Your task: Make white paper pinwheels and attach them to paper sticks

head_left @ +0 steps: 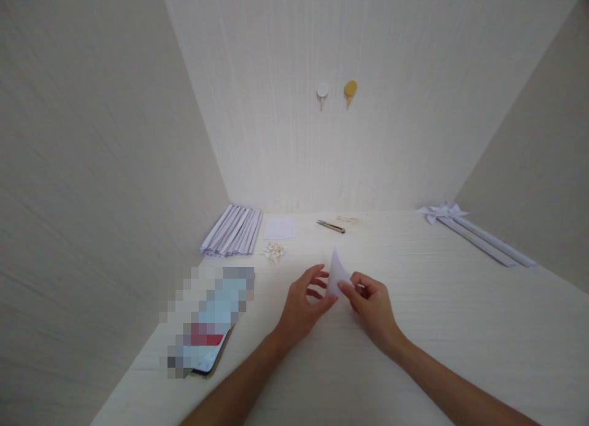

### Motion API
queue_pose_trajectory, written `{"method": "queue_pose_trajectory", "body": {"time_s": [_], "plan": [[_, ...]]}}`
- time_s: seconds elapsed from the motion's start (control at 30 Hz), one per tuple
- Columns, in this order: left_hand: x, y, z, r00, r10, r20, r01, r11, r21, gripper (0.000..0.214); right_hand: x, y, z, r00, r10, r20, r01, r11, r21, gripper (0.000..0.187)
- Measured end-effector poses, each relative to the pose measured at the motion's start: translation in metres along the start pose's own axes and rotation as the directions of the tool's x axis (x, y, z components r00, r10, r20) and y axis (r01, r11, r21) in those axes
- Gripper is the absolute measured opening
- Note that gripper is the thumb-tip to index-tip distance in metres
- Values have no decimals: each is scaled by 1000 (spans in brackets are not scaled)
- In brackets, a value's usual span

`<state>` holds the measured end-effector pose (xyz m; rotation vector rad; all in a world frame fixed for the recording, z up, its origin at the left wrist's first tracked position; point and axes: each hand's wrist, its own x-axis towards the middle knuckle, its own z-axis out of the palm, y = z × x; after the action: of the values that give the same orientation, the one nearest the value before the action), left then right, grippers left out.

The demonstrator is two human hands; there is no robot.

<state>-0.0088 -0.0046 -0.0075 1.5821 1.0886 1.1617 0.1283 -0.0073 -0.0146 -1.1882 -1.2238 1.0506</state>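
A small piece of white paper (337,274), bent into a curve with its pointed corner up, is held above the table between both hands. My right hand (372,303) pinches its right edge between thumb and curled fingers. On the other side, my left hand (302,301) has its thumb against the paper's lower left edge and its bent fingers along the left side. The left fingertips are partly hidden at the paper's edge. Beyond the hands lie a flat square of white paper (280,228) and a pair of thread snips (331,226).
Rolled white paper sticks (233,231) lie at the back left, near a small pile of white-and-gold pieces (275,251). A blurred phone (214,346) rests at left. Paper pinwheels on sticks (478,239) lie at right. Two hooks (351,89) hang on the wall.
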Motion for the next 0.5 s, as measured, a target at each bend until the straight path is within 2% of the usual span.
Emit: {"method": "queue_pose_trajectory", "body": {"time_s": [0.1,0.2,0.4,0.5], "plan": [[-2,-2,3,996,-41,75,41,999,-1,57,-1,0,1,995,-33,89,32,999,17,34],[0,-4,2,993,-75,88,79,996,-41,51,-1,-1,2,986,-75,147,68,996,53,35],[6,-6,-1,989,-92,114,122,947,-298,37,2,-1,2,986,-115,118,114,993,17,38],[6,-9,-2,983,-161,84,181,908,-378,28,2,-1,2,986,-104,131,104,995,1,39]]}}
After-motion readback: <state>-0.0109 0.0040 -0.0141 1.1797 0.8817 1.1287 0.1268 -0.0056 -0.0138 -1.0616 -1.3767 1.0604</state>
